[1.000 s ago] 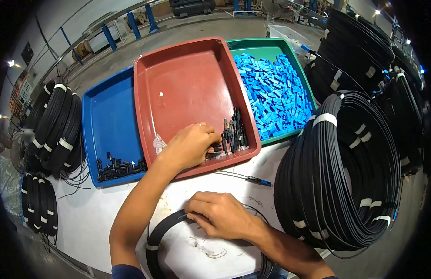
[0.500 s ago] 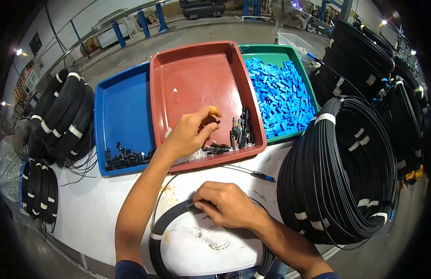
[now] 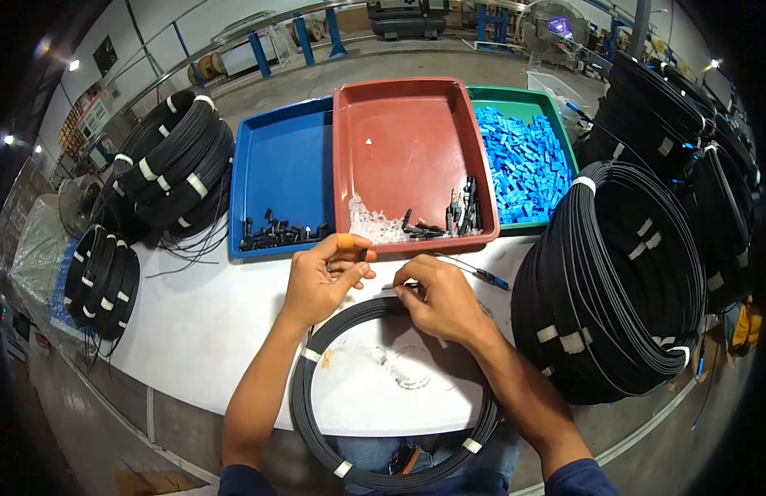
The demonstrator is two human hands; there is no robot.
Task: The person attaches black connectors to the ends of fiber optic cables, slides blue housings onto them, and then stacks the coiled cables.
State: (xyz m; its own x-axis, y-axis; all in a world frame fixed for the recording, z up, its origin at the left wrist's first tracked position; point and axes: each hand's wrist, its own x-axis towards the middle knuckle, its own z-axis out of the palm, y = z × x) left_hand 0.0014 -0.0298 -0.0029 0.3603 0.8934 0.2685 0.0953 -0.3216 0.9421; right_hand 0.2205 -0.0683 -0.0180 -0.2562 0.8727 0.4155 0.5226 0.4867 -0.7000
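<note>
Between its thumb and fingers, my left hand [image 3: 326, 277] pinches a small black part [image 3: 364, 255], just in front of the red tray [image 3: 399, 93]. My right hand [image 3: 436, 298] is closed on the thin black cable end, its fingertips close to my left hand. Below both hands lies the black cable coil [image 3: 304, 388], bound with white tape and overhanging the table's front edge. Black pieces [image 3: 465, 207] and clear plastic pieces [image 3: 374, 225] lie in the red tray. A cable with a blue-tipped connector [image 3: 492, 279] rests right of my right hand.
The blue tray [image 3: 283, 165] holds black parts; the green tray [image 3: 515, 97] holds many blue pieces. A tall black cable coil [image 3: 598, 289] stands at the right of the white table [image 3: 201, 331]. More coils [image 3: 184, 165] stand at the left.
My left hand has come out of the red tray toward my right hand and now holds a small black part. My right hand has lifted off the coil, and the camera view has shifted.
</note>
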